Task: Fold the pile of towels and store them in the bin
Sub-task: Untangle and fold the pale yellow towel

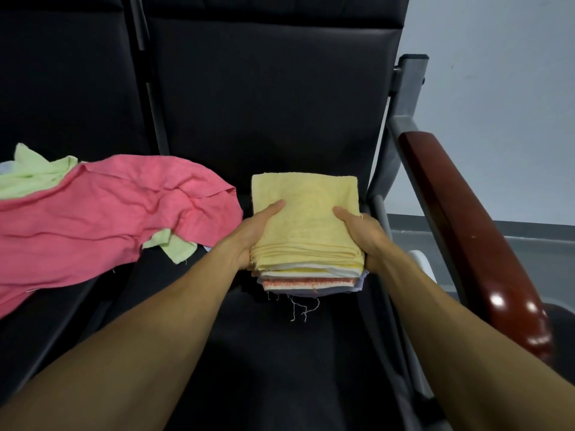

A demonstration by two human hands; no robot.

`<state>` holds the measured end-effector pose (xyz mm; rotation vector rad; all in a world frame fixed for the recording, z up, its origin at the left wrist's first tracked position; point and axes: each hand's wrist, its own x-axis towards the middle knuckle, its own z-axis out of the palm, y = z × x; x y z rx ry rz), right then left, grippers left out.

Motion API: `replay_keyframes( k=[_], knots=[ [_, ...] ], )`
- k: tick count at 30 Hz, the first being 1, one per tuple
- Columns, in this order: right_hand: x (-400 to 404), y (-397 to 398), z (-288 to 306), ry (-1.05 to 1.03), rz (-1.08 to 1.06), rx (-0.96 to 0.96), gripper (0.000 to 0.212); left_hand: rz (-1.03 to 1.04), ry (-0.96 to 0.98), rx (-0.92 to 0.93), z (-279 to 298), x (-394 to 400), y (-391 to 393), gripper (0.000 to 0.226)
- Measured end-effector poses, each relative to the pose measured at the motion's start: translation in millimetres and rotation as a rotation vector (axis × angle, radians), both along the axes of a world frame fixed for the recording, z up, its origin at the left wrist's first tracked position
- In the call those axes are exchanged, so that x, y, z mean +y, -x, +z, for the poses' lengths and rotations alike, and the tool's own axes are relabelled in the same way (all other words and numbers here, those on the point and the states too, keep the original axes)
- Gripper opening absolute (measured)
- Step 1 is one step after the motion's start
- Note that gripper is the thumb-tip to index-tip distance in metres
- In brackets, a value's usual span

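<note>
Your left hand (pixel 253 236) and right hand (pixel 362 234) clamp the stack of folded towels (pixel 306 225) from both sides, thumbs on the yellow top one (lower layers are orange and pale), mid-frame above the black seat (pixel 280 353). Unfolded pink towel (pixel 93 219) and green towel (pixel 34 172) sprawl left; a red-brown armrest (pixel 473 231) sits right.

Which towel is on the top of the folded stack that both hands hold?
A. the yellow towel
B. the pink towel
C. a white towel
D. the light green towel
A: the yellow towel lies on top of the folded stack, with the left hand and the right hand gripping its sides and their thumbs on it; the pink towel lies unfolded on the next seat.
</note>
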<state>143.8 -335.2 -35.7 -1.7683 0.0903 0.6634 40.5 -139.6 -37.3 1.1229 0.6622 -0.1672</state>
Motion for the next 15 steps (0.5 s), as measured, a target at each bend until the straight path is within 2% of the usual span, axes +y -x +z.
replay_keyframes(
  k=[2,11,15],
  knots=[
    [2,7,14,-0.042,0.000,-0.026,0.051,0.029,-0.028,-0.027,16,2,7,0.052],
    [-7,45,115,-0.125,0.028,-0.175,0.055,0.035,-0.151,-0.153,107,3,39,0.063],
    [-30,62,161,-0.151,0.013,-0.276,0.043,0.043,-0.194,-0.226,151,-18,48,0.064]
  ],
)
